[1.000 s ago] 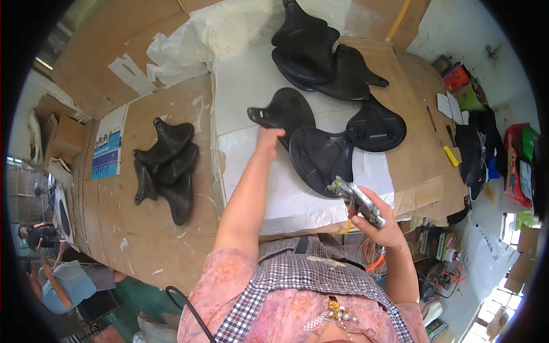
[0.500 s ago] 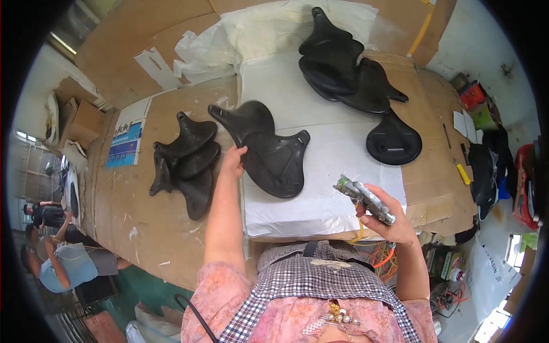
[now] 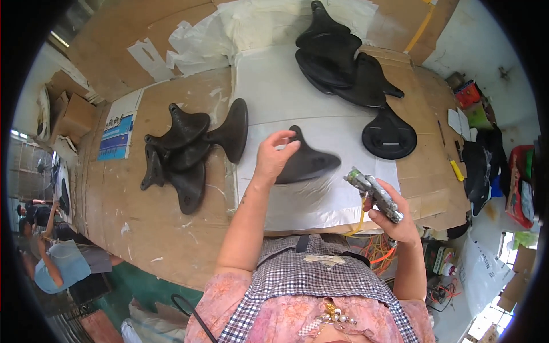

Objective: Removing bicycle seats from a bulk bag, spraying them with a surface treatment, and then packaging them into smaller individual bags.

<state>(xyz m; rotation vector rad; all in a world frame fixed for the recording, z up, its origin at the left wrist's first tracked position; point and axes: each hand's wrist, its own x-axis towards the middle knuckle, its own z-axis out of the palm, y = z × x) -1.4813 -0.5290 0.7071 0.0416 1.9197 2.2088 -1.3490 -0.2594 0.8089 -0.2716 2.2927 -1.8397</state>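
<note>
A black bicycle saddle shell (image 3: 310, 162) lies on the white sheet (image 3: 269, 203) in front of me, smeared by motion, its smooth side up. My left hand (image 3: 275, 154) is over its left end, thumb and forefinger apart. Whether a fingertip touches the shell, I cannot tell. In my right hand (image 3: 396, 220) is a worn silver air tool (image 3: 374, 194) with a green band at its far end. A yellow hose (image 3: 361, 220) hangs below that hand. To the left, another shell (image 3: 234, 132) lies beside a pile of black shells (image 3: 186, 154).
More black shells are heaped at the back (image 3: 337, 60), with one shell (image 3: 390, 137) inside up at the right. A yellow-handled tool (image 3: 456, 170) lies near the table's right edge. Cables (image 3: 377, 257) hang below the front edge. Other people (image 3: 63, 266) sit far left.
The front shell has turned from inside up to smooth side up. The shell beside it has swung left against the pile. My left hand has moved right; the right still holds the tool.
</note>
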